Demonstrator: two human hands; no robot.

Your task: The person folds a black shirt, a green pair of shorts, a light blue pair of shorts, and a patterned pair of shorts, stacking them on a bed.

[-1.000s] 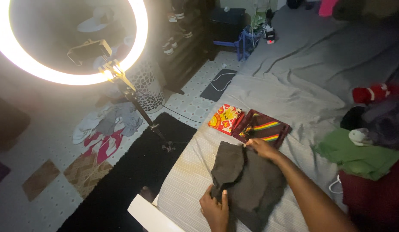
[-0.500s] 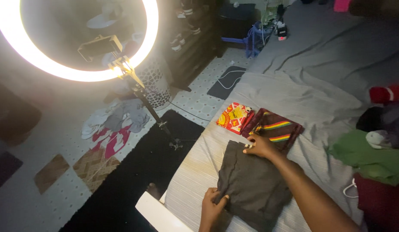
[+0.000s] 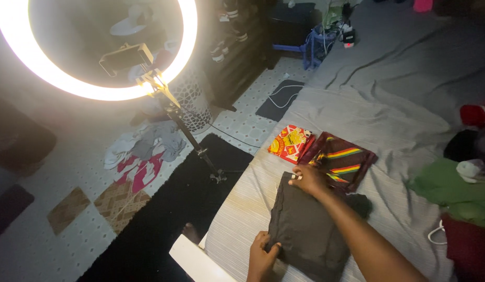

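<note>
A person's left hand pinches the near corner of a folded dark grey cloth garment lying close to the near edge of a bed covered in a pale ribbed grey sheet, thumb and fingers clamped on the fabric, while the right hand presses down on the garment's far edge, fingers closed over the fold. A white flat panel juts out just below the bed's near corner. The bundle is thick and loosely layered, and a dark flap sticks out on its right side under the forearm; should either hand let go unevenly, the fold would likely spring open or slide toward the bed's near edge and the black shaggy rug on the floor below. Just beyond the right hand lie a folded maroon cloth with rainbow stripes, touching or nearly touching the grey garment, and beside it a folded red-and-yellow printed cloth; a careless sweep of the wrist could drag these neat pieces out of shape. Toward the bed's right edge sits a heap of unfolded clothing, a crumpled green garment uppermost. On the tiled floor, a bright white ring light on a black stand glares over scattered clothes, and a grey wrinkled blanket covers the bed's far end.
</note>
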